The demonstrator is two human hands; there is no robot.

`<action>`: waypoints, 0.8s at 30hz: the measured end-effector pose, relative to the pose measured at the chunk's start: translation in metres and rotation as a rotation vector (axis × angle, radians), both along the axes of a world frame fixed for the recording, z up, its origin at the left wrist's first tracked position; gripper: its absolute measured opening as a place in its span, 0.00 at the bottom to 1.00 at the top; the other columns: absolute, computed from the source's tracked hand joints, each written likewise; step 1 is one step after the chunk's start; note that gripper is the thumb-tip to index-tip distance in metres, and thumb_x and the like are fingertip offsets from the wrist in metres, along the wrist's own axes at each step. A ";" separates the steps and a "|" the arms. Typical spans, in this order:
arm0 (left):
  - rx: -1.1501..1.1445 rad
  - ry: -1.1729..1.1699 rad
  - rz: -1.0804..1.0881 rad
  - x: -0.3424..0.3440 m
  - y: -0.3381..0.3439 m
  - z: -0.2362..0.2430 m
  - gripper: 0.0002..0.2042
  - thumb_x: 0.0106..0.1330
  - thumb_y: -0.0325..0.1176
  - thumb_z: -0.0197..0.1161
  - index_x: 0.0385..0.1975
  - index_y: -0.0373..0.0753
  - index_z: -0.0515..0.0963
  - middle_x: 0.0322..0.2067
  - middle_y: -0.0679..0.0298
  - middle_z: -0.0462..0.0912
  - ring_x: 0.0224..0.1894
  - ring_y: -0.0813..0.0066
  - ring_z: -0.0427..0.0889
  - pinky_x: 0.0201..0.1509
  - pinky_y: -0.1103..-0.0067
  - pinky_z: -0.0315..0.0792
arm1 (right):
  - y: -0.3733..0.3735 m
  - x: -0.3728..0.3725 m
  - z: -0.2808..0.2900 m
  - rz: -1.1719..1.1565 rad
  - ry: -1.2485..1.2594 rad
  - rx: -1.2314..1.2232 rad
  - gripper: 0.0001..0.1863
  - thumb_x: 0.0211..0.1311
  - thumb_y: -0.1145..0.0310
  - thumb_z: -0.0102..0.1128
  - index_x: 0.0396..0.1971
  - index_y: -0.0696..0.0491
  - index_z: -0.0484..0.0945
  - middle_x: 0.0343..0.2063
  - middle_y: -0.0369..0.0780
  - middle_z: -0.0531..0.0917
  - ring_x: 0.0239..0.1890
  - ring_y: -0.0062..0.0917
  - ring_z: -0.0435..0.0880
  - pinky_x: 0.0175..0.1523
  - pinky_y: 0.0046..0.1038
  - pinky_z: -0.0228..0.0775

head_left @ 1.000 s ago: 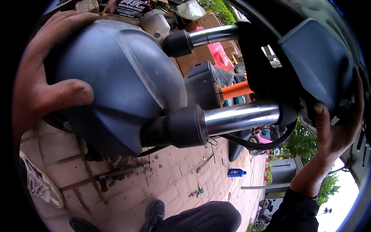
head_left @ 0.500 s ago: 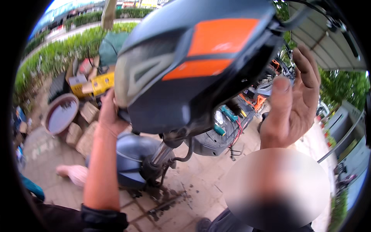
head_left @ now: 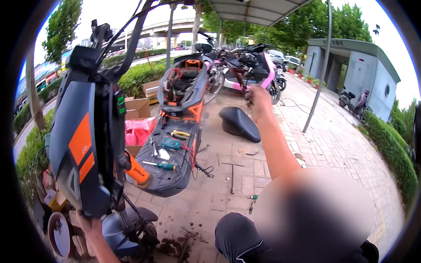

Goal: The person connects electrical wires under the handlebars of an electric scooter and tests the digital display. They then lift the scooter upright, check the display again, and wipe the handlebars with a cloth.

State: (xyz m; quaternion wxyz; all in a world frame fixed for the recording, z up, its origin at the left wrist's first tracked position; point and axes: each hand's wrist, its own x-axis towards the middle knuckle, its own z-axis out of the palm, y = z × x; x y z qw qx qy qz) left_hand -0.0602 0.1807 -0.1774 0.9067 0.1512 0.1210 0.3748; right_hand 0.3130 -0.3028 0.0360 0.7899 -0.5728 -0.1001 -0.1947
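My left hand (head_left: 90, 225) grips the bottom of the scooter's grey front panel (head_left: 70, 118) with orange patches, which stands upright at left above the front mudguard (head_left: 112, 234). My right hand (head_left: 258, 101) is raised out in front, away from the panel, its fingers curled; what they hold, if anything, is too small to make out. Between the hands lies the scooter's footboard (head_left: 169, 184), carrying pliers (head_left: 180, 134), a screwdriver (head_left: 165, 166) and a teal tool (head_left: 171, 143). The scooter's stripped rear body (head_left: 184, 94) is behind it.
A black saddle (head_left: 239, 125) and a long rod (head_left: 233, 179) lie on the paving. Parked scooters (head_left: 263, 79) line the back. A pole (head_left: 315, 114) rises at right beside the path. Cardboard boxes (head_left: 136, 107) and a round basin (head_left: 59, 232) are at left.
My view has lifted and turned toward the footboard. My right hand has left the front panel and reached forward; my left hand stays on the panel's lower end.
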 end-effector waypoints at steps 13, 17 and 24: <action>0.193 -0.366 -0.312 0.002 -0.015 -0.021 0.17 0.66 0.38 0.45 0.47 0.37 0.74 0.48 0.60 0.80 0.50 0.65 0.79 0.56 0.68 0.73 | 0.163 -0.122 -0.035 0.680 0.022 -0.072 0.22 0.59 0.66 0.57 0.51 0.61 0.72 0.35 0.38 0.81 0.34 0.20 0.79 0.39 0.23 0.71; 0.107 -0.061 0.033 0.004 -0.053 0.010 0.17 0.67 0.37 0.43 0.48 0.37 0.74 0.48 0.60 0.80 0.50 0.65 0.79 0.56 0.68 0.73 | 0.228 -0.166 -0.031 0.895 -0.131 -0.147 0.19 0.63 0.56 0.58 0.34 0.60 0.78 0.26 0.37 0.81 0.29 0.19 0.79 0.36 0.22 0.70; 0.092 -0.078 -0.014 0.012 -0.077 0.032 0.17 0.69 0.34 0.42 0.49 0.33 0.73 0.48 0.57 0.80 0.50 0.66 0.80 0.55 0.73 0.75 | 0.227 -0.166 -0.024 0.958 -0.279 -0.113 0.25 0.60 0.50 0.61 0.29 0.63 0.78 0.20 0.40 0.80 0.24 0.18 0.78 0.31 0.23 0.70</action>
